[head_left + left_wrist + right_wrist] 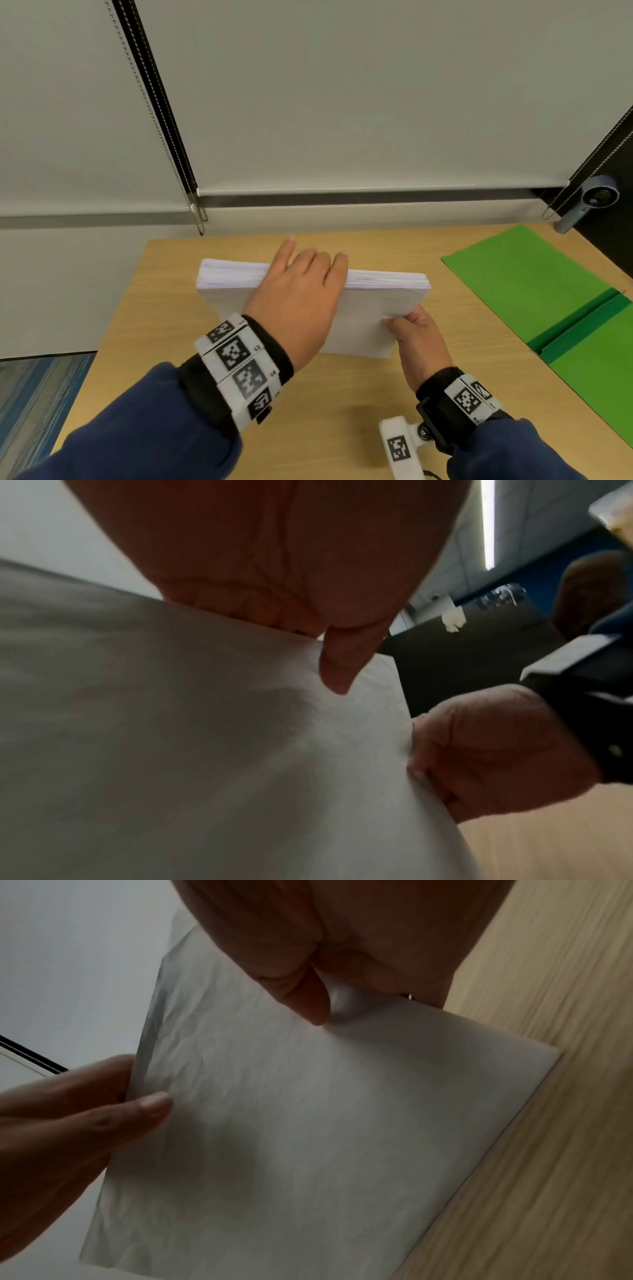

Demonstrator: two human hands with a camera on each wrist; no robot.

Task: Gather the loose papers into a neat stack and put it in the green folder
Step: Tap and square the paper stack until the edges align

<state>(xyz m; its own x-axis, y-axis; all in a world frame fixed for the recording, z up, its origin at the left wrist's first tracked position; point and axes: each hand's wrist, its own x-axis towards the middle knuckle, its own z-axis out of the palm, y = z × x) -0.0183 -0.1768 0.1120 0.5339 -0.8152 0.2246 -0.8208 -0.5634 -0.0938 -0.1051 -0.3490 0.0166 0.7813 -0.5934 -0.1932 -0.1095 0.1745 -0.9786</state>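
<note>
A thick stack of white papers point(373, 308) stands on its long edge in the middle of the wooden table point(308, 411), leaning a little toward me. My left hand point(301, 291) grips its top edge, fingers over the far side and thumb on the near sheet point(171, 723). My right hand point(414, 332) pinches the stack's right side low down, thumb on the near face point(308, 1123). The green folder point(534, 281) lies open and flat at the right of the table, apart from the stack.
A grey-blue hand-held device point(596, 202) sits at the far right corner by the wall. Roller blinds with bead chains point(191, 192) hang behind the table. The table's left edge point(113, 325) drops to striped carpet.
</note>
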